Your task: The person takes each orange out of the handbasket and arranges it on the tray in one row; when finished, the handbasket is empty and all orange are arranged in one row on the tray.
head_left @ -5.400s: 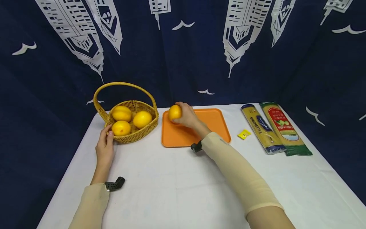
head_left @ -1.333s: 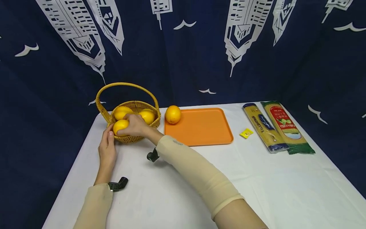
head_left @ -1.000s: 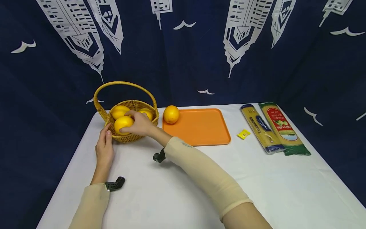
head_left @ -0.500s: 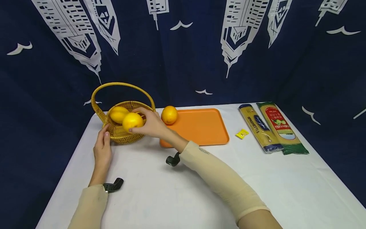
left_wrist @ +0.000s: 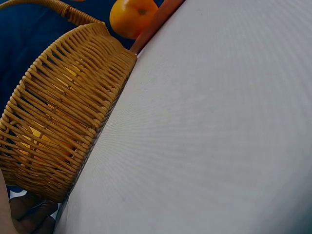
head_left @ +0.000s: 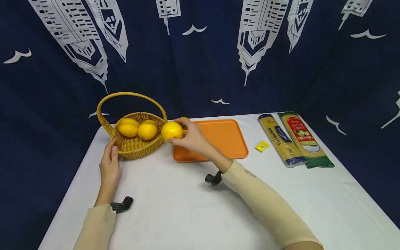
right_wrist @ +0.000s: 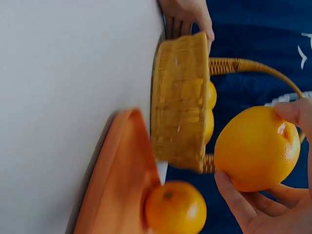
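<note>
At the right of the head view, a gold-and-blue pack [head_left: 282,140] reads "SPAGHETTI 5". Lettering on its blue patch [head_left: 283,133], the neighbouring pack's red label [head_left: 301,130] and the right sleeve [head_left: 268,203] is too small to read.

head: high, forward-down | left/right wrist: close, tilted | shared: basket [head_left: 137,150]
</note>
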A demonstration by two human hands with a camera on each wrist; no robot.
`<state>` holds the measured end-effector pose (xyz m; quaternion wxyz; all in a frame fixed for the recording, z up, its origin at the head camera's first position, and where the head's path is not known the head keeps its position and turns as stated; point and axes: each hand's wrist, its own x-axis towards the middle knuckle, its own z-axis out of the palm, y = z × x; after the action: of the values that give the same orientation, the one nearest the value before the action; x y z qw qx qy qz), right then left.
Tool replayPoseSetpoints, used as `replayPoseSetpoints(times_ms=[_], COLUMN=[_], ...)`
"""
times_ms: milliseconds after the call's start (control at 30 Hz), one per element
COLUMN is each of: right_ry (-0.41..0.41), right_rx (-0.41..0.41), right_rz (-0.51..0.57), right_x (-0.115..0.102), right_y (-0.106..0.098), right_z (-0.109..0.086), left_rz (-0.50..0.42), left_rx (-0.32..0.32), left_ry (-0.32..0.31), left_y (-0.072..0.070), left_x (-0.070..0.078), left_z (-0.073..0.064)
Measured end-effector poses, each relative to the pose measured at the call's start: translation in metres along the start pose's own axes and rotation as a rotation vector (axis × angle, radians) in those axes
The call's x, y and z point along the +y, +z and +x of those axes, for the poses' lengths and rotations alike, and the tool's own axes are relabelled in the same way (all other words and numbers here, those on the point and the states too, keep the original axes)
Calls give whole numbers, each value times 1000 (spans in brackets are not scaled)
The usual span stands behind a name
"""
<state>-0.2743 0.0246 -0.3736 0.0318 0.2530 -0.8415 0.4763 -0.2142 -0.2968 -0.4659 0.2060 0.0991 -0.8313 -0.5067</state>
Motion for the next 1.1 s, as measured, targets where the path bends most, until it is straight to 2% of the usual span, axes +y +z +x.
replayPoseSetpoints(times_ms=[333, 633, 800, 967, 1100], right_ry=[117, 122, 153, 208, 168], right_rx=[151, 239, 226, 94, 66], right_rz=[-19, -149, -205, -246, -255], right_x=[34, 60, 74, 93, 101], right_y=[-31, -50, -49, -39, -33], right_z=[-5, 11, 21, 26, 28], left_rz=[9, 9, 8, 5, 7], left_rx=[-7, -5, -2, 4, 3], left_ry=[-24, -23, -13, -12, -8], left_y=[-5, -7, -7, -4, -2], left_x=[-4, -1, 1, 0, 0], left_z=[-1, 0, 1, 0, 1])
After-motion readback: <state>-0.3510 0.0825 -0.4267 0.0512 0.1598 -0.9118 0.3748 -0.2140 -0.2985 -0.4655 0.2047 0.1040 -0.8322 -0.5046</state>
